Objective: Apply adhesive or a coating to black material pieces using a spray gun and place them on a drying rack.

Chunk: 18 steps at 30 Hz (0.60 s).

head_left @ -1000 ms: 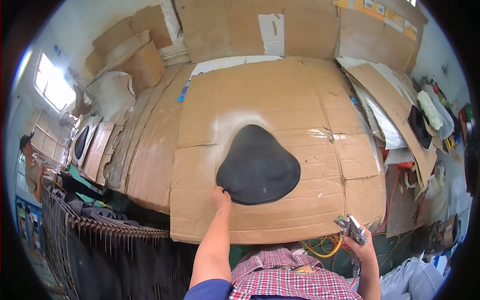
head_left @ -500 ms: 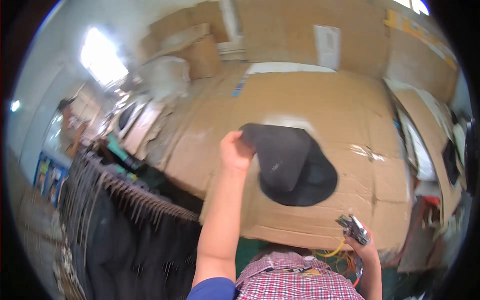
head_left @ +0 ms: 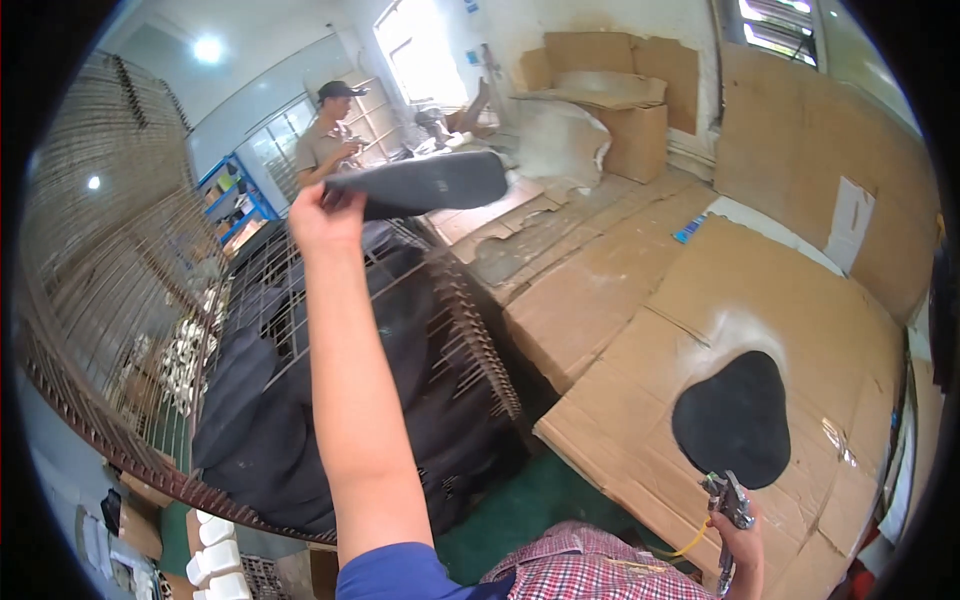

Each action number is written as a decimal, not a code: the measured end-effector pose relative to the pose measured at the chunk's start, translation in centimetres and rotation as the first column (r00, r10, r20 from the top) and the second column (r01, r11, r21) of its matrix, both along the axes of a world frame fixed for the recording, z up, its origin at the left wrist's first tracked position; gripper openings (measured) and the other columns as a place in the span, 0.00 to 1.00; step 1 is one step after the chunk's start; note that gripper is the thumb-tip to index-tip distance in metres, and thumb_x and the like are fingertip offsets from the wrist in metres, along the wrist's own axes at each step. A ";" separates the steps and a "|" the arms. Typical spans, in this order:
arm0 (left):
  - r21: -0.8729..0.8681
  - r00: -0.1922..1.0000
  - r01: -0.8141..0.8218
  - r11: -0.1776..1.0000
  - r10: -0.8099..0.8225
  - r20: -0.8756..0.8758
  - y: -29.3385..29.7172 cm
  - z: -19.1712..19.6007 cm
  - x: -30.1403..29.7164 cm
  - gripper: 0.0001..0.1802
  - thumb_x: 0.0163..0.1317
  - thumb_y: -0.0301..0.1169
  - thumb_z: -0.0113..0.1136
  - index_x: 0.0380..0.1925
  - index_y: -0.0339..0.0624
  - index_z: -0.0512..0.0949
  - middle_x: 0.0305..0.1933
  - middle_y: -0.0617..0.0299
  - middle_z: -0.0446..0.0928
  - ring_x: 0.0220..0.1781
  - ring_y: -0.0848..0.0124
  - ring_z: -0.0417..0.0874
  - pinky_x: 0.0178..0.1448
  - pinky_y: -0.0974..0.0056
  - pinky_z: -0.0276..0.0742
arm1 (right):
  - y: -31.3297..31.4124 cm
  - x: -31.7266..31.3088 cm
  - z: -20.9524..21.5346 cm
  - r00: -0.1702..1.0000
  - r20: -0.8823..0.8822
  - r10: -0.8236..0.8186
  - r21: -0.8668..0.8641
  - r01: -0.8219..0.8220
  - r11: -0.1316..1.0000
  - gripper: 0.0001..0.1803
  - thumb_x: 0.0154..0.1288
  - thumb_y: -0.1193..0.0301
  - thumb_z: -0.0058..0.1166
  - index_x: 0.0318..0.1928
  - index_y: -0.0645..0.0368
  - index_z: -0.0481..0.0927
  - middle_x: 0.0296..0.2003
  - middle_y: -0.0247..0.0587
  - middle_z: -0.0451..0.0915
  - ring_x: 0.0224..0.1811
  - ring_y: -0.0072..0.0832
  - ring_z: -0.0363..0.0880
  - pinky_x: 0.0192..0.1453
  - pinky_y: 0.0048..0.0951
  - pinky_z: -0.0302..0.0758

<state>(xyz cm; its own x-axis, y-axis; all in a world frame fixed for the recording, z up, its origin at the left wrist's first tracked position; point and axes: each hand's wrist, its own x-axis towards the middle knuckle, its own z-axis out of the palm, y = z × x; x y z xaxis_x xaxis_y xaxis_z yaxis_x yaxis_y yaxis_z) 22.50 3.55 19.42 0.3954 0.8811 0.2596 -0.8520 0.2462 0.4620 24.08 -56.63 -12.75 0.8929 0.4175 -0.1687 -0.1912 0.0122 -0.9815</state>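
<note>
My left hand is raised at arm's length, its fingers pinching one end of a flat black pad that sticks out to the right over a wire rack. Several dark sheets lie on and in the rack below. At the lower right, my right hand grips a metal spray gun with a yellow hose. Just beyond the gun, a second black pad with rounded ends lies flat on the cardboard-covered table.
A pale sprayed patch marks the cardboard behind the lying pad. Cardboard boxes stand at the back. A co-worker in a cap stands beyond the rack, near blue shelves. White containers sit at the lower left.
My view has swung left. My left hand has carried its black pad off the table and over to the rack. The other pad stays on the cardboard, and my right hand still holds the spray gun.
</note>
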 end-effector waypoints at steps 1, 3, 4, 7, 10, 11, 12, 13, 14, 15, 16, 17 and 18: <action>-0.043 0.996 -0.085 0.995 0.084 -0.027 0.3 -0.5 -1.6 0.18 0.52 0.23 0.43 0.44 0.26 0.65 0.49 0.44 0.67 0.53 0.49 0.70 0.59 0.37 0.67 | 0.5 0.3 0.2 1.000 0.002 0.006 -0.002 -0.006 1.000 0.21 0.51 0.82 0.57 0.49 0.63 0.74 0.32 0.32 0.75 0.32 0.19 0.74 0.36 0.24 0.77; 0.020 0.988 -0.129 0.991 0.130 -0.081 0.8 -2.7 -5.4 0.13 0.52 0.23 0.45 0.39 0.30 0.67 0.46 0.47 0.71 0.51 0.51 0.74 0.60 0.39 0.68 | 1.7 1.0 0.3 0.996 0.058 0.064 -0.017 -0.063 0.998 0.25 0.50 0.82 0.57 0.52 0.64 0.73 0.33 0.31 0.76 0.32 0.17 0.74 0.36 0.22 0.75; 0.012 0.963 -0.209 0.978 0.208 -0.169 0.2 -3.8 -7.0 0.13 0.52 0.23 0.46 0.39 0.32 0.69 0.46 0.48 0.72 0.51 0.52 0.74 0.59 0.40 0.70 | 2.5 1.4 0.5 0.994 0.064 0.083 -0.012 -0.083 0.997 0.25 0.50 0.82 0.57 0.52 0.64 0.73 0.33 0.31 0.76 0.32 0.17 0.74 0.36 0.22 0.75; 0.008 0.916 -0.274 0.962 0.264 -0.302 -0.7 -7.6 -10.5 0.09 0.55 0.23 0.48 0.38 0.33 0.69 0.43 0.52 0.72 0.48 0.54 0.75 0.53 0.44 0.76 | 4.7 1.8 1.7 0.982 0.064 0.179 -0.026 -0.177 0.984 0.27 0.49 0.82 0.58 0.53 0.64 0.72 0.33 0.30 0.75 0.33 0.16 0.72 0.36 0.20 0.73; 0.069 0.898 -0.311 0.948 0.317 -0.306 -3.4 -10.0 -12.9 0.07 0.55 0.20 0.51 0.35 0.33 0.70 0.41 0.53 0.72 0.45 0.55 0.77 0.49 0.47 0.80 | 6.2 2.0 1.7 0.975 0.059 0.215 0.020 -0.216 0.976 0.27 0.48 0.81 0.59 0.53 0.63 0.73 0.32 0.29 0.75 0.33 0.15 0.72 0.36 0.19 0.72; 0.095 0.893 -0.321 0.942 0.335 -0.302 -3.9 -10.8 -13.2 0.06 0.55 0.20 0.51 0.34 0.33 0.70 0.41 0.53 0.73 0.44 0.56 0.77 0.49 0.47 0.79 | 6.4 2.0 1.6 0.974 0.059 0.217 0.012 -0.218 0.976 0.26 0.48 0.81 0.59 0.52 0.64 0.73 0.32 0.28 0.75 0.33 0.15 0.72 0.36 0.19 0.72; 0.095 0.895 -0.317 0.944 0.331 -0.299 -4.1 -11.5 -13.7 0.06 0.55 0.20 0.51 0.34 0.33 0.70 0.41 0.53 0.73 0.44 0.56 0.77 0.49 0.47 0.79 | 6.4 2.1 1.5 0.975 0.059 0.215 0.006 -0.216 0.976 0.26 0.48 0.81 0.60 0.52 0.64 0.74 0.32 0.28 0.75 0.33 0.15 0.72 0.37 0.19 0.72; 0.065 0.904 -0.329 0.942 0.334 -0.265 -4.4 -11.8 -14.7 0.06 0.55 0.20 0.52 0.34 0.33 0.71 0.41 0.52 0.74 0.44 0.55 0.77 0.50 0.47 0.79 | 6.2 1.9 1.5 0.975 0.055 0.214 0.003 -0.214 0.977 0.26 0.48 0.81 0.60 0.52 0.64 0.74 0.32 0.28 0.75 0.33 0.15 0.72 0.37 0.19 0.72; 0.035 0.913 -0.337 0.941 0.336 -0.232 -4.6 -11.7 -15.3 0.06 0.55 0.21 0.52 0.35 0.32 0.71 0.42 0.51 0.74 0.44 0.55 0.77 0.51 0.47 0.79 | 5.9 1.9 1.4 0.971 0.070 0.229 -0.023 -0.228 0.973 0.26 0.48 0.81 0.60 0.51 0.64 0.74 0.32 0.28 0.75 0.33 0.15 0.72 0.37 0.20 0.72; -0.025 0.925 -0.331 0.943 0.319 -0.208 -4.7 -11.3 -15.8 0.08 0.56 0.22 0.53 0.36 0.31 0.71 0.42 0.50 0.75 0.44 0.54 0.77 0.52 0.48 0.79 | 5.6 1.7 1.5 0.966 0.084 0.244 -0.048 -0.240 0.970 0.25 0.48 0.82 0.60 0.51 0.64 0.74 0.32 0.28 0.75 0.33 0.15 0.72 0.37 0.20 0.72; -0.031 0.944 -0.287 0.957 0.278 -0.178 -4.7 -10.8 -16.5 0.08 0.56 0.22 0.53 0.36 0.30 0.71 0.42 0.49 0.75 0.44 0.54 0.77 0.52 0.49 0.79 | 5.5 1.6 1.6 0.967 0.084 0.239 -0.043 -0.236 0.971 0.25 0.48 0.82 0.60 0.51 0.64 0.74 0.32 0.28 0.75 0.33 0.15 0.72 0.37 0.20 0.72; -0.035 0.961 -0.242 0.970 0.234 -0.149 -4.6 -10.5 -17.1 0.09 0.57 0.23 0.53 0.37 0.29 0.71 0.42 0.49 0.75 0.44 0.53 0.77 0.52 0.49 0.79 | 5.4 1.5 1.9 0.968 0.062 0.241 -0.028 -0.240 0.970 0.26 0.48 0.82 0.59 0.52 0.64 0.74 0.32 0.29 0.75 0.33 0.16 0.72 0.37 0.20 0.72; -0.021 0.961 -0.224 0.974 0.217 -0.170 -4.7 -10.4 -17.4 0.10 0.57 0.25 0.54 0.38 0.31 0.71 0.44 0.50 0.74 0.45 0.52 0.77 0.52 0.51 0.79 | 5.1 1.3 1.9 0.969 0.039 0.243 -0.014 -0.243 0.970 0.26 0.48 0.82 0.59 0.52 0.64 0.74 0.32 0.29 0.75 0.33 0.16 0.72 0.37 0.20 0.72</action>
